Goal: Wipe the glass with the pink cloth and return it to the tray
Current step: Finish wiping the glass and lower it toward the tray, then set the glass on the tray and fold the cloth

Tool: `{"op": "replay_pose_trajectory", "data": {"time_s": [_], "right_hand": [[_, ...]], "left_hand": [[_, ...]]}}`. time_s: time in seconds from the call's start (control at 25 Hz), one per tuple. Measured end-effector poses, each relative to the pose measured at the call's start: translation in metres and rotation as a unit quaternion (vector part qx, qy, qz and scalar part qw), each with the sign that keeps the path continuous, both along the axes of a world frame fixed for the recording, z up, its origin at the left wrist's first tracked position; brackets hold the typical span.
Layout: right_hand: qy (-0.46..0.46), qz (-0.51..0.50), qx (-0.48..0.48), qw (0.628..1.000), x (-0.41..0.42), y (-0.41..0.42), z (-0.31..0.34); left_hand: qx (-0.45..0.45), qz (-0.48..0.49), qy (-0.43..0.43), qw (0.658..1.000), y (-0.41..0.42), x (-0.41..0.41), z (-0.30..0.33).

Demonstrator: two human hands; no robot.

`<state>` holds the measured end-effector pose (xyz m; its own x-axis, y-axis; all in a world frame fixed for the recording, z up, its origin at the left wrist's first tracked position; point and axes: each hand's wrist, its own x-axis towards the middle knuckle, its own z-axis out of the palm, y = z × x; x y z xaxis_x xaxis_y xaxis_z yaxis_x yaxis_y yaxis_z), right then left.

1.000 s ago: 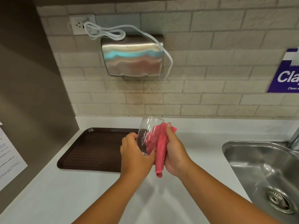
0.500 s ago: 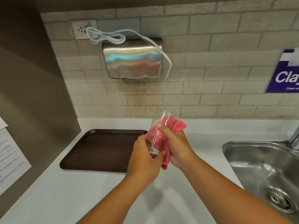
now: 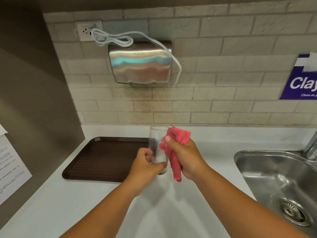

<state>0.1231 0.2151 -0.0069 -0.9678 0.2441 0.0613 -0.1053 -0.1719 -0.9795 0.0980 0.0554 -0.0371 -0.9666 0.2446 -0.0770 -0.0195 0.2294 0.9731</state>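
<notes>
A clear drinking glass point(image 3: 156, 141) is held nearly upright above the white counter, its base gripped by my left hand point(image 3: 145, 166). My right hand point(image 3: 184, 156) clutches the pink cloth point(image 3: 176, 152) and presses it against the glass's right side near the rim, thumb on the cloth. The cloth's tail hangs down past the glass's base. The brown tray point(image 3: 103, 158) lies flat on the counter just left of the glass, with nothing on it.
A steel sink point(image 3: 277, 182) with a drain sits at the right, its tap at the far right edge. A steel hand dryer point(image 3: 140, 64) with a white cable hangs on the tiled wall. A brown side wall with a paper notice point(image 3: 10, 170) closes the left.
The glass has turned from tilted to nearly upright. The cloth has come out of the glass's mouth and now rests on its outer right side. Both hands sit slightly further right.
</notes>
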Motion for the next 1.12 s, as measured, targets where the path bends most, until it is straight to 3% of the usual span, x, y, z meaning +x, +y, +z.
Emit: {"op": "replay_pose_trajectory", "data": {"time_s": [0.08, 0.2, 0.48, 0.76, 1.12], "right_hand": [[-0.007, -0.004, 0.002, 1.000, 0.000, 0.003, 0.002], [-0.041, -0.021, 0.131, 0.990, 0.001, 0.010, -0.004], [-0.118, 0.062, 0.391, 0.911, 0.018, 0.028, -0.023], [-0.185, 0.082, 0.462, 0.864, 0.036, 0.042, -0.029], [-0.189, 0.099, 0.447, 0.869, 0.036, 0.055, -0.039]], "left_hand": [[0.026, 0.048, -0.021, 0.998, -0.006, -0.011, -0.016], [0.012, 0.081, -0.027, 0.996, -0.018, -0.026, -0.034], [-0.087, 0.088, -0.022, 0.992, -0.037, -0.055, -0.067], [-0.146, 0.107, -0.026, 0.983, -0.041, -0.071, -0.088], [-0.156, 0.096, -0.036, 0.982, -0.031, -0.077, -0.099]]}}
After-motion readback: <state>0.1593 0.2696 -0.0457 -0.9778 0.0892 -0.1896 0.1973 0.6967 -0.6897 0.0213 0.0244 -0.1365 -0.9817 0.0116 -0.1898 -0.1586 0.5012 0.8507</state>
